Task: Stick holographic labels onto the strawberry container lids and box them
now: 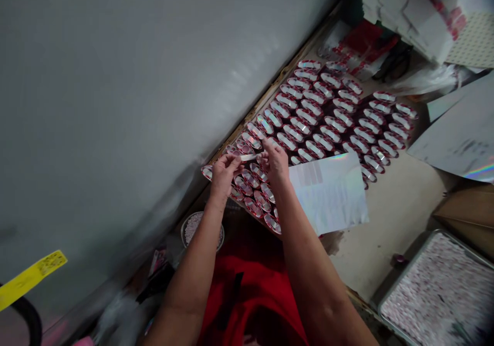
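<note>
Rows of small oval containers (300, 125) with red rims cover much of the table, and many of them carry a white or shiny strip on top. Above the near-left rows, my left hand (224, 175) pinches one end of a narrow whitish strip (247, 157). My right hand (276, 164) has its fingers closed at the strip's other end. Beside my right wrist, a shiny silvery-white sheet (332, 194) lies partly over the containers, with a greyer patch near its upper left corner. My fingertips hide some containers beneath them.
A grey wall (135, 78) borders the table on the left. A tray of small pale pieces (436, 279) stands at lower right, and a bowl of similar pieces (193, 228) sits below the table's near-left edge. White boxes (409, 12) and another shiny sheet (459, 130) are at right.
</note>
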### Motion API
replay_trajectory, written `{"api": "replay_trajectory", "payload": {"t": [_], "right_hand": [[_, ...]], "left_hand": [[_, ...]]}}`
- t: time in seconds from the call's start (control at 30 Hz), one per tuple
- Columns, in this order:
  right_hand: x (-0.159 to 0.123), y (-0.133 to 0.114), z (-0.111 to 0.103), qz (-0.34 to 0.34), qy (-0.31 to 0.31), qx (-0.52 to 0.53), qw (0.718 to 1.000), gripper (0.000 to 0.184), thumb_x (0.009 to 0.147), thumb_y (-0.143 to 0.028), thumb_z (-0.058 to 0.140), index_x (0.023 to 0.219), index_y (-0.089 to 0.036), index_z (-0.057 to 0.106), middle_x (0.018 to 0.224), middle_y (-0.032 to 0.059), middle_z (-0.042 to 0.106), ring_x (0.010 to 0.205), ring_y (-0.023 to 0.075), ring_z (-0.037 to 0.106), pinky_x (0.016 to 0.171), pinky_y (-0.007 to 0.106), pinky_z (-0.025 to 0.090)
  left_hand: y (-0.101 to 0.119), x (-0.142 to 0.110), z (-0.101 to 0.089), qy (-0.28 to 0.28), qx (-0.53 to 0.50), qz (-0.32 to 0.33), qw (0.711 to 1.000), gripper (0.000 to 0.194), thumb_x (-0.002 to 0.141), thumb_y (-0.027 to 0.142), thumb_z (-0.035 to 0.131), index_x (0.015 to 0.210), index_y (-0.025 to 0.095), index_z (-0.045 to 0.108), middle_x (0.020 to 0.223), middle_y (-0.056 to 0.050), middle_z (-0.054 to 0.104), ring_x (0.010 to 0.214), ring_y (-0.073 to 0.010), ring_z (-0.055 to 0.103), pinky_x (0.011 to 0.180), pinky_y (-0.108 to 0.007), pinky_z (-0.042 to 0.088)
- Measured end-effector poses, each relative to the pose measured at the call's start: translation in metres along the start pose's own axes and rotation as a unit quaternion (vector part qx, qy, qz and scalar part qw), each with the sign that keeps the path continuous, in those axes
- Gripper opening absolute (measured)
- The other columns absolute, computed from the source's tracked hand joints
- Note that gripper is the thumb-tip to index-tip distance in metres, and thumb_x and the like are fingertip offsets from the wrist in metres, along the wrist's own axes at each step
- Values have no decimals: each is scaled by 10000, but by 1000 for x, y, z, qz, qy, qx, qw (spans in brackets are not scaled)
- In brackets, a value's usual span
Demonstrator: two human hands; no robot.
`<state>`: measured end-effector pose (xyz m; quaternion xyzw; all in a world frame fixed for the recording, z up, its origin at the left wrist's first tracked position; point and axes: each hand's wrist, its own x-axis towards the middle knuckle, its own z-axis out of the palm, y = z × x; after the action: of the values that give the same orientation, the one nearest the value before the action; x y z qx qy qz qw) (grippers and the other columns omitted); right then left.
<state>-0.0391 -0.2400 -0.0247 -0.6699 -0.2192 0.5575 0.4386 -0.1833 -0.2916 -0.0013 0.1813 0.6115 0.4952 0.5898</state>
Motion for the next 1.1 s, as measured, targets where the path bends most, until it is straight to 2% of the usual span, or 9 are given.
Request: {"api": "replay_trajectory", "payload": {"t": [0.1,0.17,0.23,0.3,0.4,0.47,0.53,0.67,1.1], "right_hand": [[-14,-2,-11,111,-67,105,986,551,489,-352,964,850,-230,567,612,-67,637,486,110,578,409,185,384],[-23,2,-14,99,-55,115,987,570,436,-267,958,851,-221,570,621,-70,641,541,128,635,442,181,410],[-29,11,-10,61,-15,104,993,525,452,-287,932,811,-218,555,625,-67,638,570,143,649,471,199,427],[-32,21,0,22,43,77,996,469,491,-322,893,768,-225,527,624,-70,620,577,146,630,514,229,455],[-31,31,18,-46,117,-7,992,358,586,-345,804,743,-236,502,657,-71,603,615,137,592,619,262,494],[-29,32,27,-80,150,-89,981,278,652,-345,740,741,-240,499,686,-65,599,647,135,573,680,266,493],[-26,30,32,-94,170,-156,968,219,693,-330,691,745,-244,496,706,-64,596,669,136,563,722,265,483],[-23,28,32,-102,171,-200,959,193,718,-321,663,772,-248,492,733,-66,604,687,142,565,751,264,466],[-26,16,32,-75,168,-251,950,179,718,-292,683,750,-248,512,733,-58,616,714,166,564,736,269,404]], "left_hand": [[9,12,-13,-7,75,-3,997,379,667,458,877,808,196,643,710,29,632,600,-102,589,628,-249,560],[10,21,-17,-8,139,-11,990,305,735,430,829,819,199,649,706,20,637,591,-109,581,606,-243,530],[10,31,-16,4,213,-2,977,214,801,376,768,802,204,641,690,14,635,590,-127,582,608,-254,506],[10,39,-11,29,316,61,946,153,842,305,722,768,213,626,701,0,646,649,-160,608,669,-284,507],[11,52,-1,59,463,191,864,135,882,234,693,764,220,629,841,-49,696,830,-212,643,825,-338,504],[13,60,4,62,513,234,823,127,905,211,680,784,219,640,949,-79,702,898,-225,637,880,-354,490],[14,67,8,54,536,245,806,118,921,200,670,805,215,654,1007,-91,693,913,-226,632,887,-354,485],[14,75,11,35,557,237,795,108,931,213,679,823,212,680,1027,-86,680,916,-222,628,874,-344,482],[12,75,12,34,569,235,787,100,943,208,665,844,206,681,1053,-92,676,910,-224,623,875,-353,473]]}}
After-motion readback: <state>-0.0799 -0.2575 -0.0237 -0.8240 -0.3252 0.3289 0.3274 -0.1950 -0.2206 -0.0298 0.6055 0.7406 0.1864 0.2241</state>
